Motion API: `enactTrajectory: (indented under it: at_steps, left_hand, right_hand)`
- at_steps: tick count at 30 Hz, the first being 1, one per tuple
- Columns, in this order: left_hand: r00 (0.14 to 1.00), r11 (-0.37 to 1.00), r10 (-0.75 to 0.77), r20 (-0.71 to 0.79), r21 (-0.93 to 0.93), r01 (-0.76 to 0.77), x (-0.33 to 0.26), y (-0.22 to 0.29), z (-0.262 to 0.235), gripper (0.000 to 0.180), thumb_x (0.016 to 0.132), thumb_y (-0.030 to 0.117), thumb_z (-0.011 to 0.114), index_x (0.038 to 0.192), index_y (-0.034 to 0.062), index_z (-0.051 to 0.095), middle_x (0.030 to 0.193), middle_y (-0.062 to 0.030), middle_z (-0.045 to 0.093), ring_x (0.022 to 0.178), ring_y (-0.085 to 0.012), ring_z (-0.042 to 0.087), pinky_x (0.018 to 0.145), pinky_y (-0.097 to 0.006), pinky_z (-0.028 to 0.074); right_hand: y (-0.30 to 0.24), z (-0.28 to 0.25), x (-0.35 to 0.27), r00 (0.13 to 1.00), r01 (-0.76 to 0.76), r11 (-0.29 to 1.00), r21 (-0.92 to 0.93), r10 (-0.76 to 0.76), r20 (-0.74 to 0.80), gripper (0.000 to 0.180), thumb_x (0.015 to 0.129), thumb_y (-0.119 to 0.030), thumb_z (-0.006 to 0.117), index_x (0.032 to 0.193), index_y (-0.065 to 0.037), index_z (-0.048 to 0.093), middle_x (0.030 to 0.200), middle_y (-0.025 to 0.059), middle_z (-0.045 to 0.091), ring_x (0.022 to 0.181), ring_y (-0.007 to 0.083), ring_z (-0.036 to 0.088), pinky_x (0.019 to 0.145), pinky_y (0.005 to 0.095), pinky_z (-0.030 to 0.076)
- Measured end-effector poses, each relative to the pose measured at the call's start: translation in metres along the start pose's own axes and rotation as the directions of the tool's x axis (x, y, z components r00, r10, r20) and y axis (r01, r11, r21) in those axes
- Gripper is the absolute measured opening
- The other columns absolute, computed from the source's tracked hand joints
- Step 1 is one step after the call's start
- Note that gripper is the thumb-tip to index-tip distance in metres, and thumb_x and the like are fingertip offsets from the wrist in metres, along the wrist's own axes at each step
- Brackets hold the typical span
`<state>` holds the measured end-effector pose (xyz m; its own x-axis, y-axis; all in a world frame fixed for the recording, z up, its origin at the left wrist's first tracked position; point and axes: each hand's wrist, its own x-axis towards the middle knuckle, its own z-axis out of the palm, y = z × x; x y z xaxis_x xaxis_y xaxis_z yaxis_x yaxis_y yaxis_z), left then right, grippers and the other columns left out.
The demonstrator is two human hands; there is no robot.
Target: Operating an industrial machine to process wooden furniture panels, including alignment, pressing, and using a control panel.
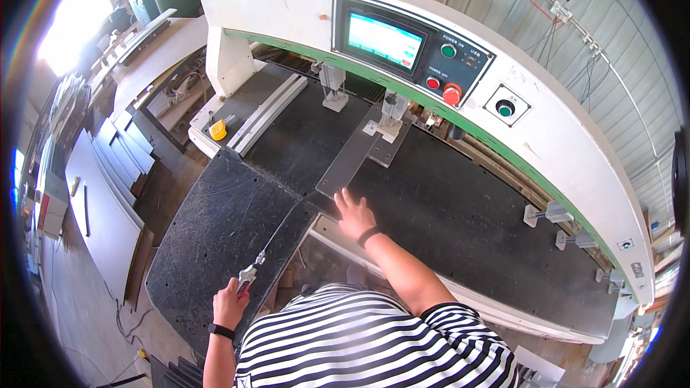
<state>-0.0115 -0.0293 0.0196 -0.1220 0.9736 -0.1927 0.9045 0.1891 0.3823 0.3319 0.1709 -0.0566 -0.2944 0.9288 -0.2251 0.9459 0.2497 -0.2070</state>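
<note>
My left hand point(228, 305) is closed round an air blow gun point(249, 273) with a silver body, a bit of red at the grip and a long thin nozzle. The nozzle points away over the black worktop point(208, 223). My right hand point(353, 217) is open, fingers spread, at the near end of a narrow dark grey panel point(345, 165); whether the fingertips press on it I cannot tell. The panel lies on the black machine table, its far end by a metal clamp foot point(389, 130).
A white machine beam point(280, 0) arches over the table, carrying a lit screen point(384, 41) and a red stop button point(451, 94). Another clamp point(334, 93) and a metal fence point(272, 115) stand to the left, near a yellow tape measure point(218, 129). Panels point(100, 208) lean at left.
</note>
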Motion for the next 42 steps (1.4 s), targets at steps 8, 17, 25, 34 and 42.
enactTrajectory:
  at_steps: [8,17,25,34,42]
  left_hand:
    - [1.000,1.000,-0.026,0.014,0.005,0.026,0.000,-0.002,0.000,0.025,0.077,0.018,0.066,0.090,0.0056,0.049,0.075,-0.0236,0.064,0.075,-0.0449,0.062,0.066,-0.052,0.048]
    - [0.998,0.995,-0.057,0.001,-0.081,0.057,0.000,-0.005,0.000,0.026,0.076,0.016,0.066,0.092,0.0042,0.049,0.075,-0.0250,0.063,0.077,-0.0459,0.061,0.066,-0.051,0.048]
    - [0.999,0.998,-0.048,0.022,-0.041,0.049,0.001,-0.005,0.003,0.025,0.077,0.017,0.066,0.092,0.0044,0.050,0.075,-0.0248,0.063,0.076,-0.0452,0.062,0.066,-0.051,0.048]
    - [0.999,0.998,-0.033,0.015,-0.048,0.033,0.001,-0.006,0.004,0.025,0.078,0.016,0.067,0.090,0.0034,0.049,0.076,-0.0249,0.062,0.076,-0.0458,0.061,0.063,-0.050,0.047]
    - [0.998,0.998,-0.047,0.031,-0.039,0.048,0.000,-0.005,0.004,0.026,0.078,0.018,0.066,0.092,0.0041,0.049,0.077,-0.0256,0.063,0.077,-0.0459,0.062,0.067,-0.052,0.048]
  right_hand:
    - [0.001,0.001,0.001,1.000,0.002,1.000,0.000,-0.002,0.009,0.077,0.081,-0.023,0.065,0.147,-0.016,0.026,0.156,0.0101,0.020,0.125,0.0560,0.040,0.091,0.0487,0.053]
    - [0.002,0.005,0.002,1.000,0.001,1.000,0.008,-0.001,0.004,0.077,0.080,-0.022,0.065,0.147,-0.017,0.026,0.156,0.0107,0.020,0.125,0.0566,0.039,0.091,0.0496,0.053]
    - [0.004,0.008,0.003,1.000,0.009,1.000,0.020,-0.009,-0.010,0.079,0.079,-0.022,0.066,0.147,-0.017,0.026,0.156,0.0109,0.020,0.123,0.0577,0.040,0.089,0.0501,0.053]
    - [0.003,0.007,0.003,1.000,0.007,1.000,-0.001,-0.007,0.006,0.078,0.081,-0.026,0.065,0.148,-0.017,0.025,0.156,0.0099,0.021,0.124,0.0571,0.040,0.090,0.0501,0.053]
    - [-0.007,0.006,0.010,0.999,-0.037,0.999,0.018,0.037,-0.033,0.069,0.086,-0.034,0.064,0.144,-0.012,0.035,0.154,0.0114,0.026,0.134,0.0400,0.036,0.104,0.0522,0.039]
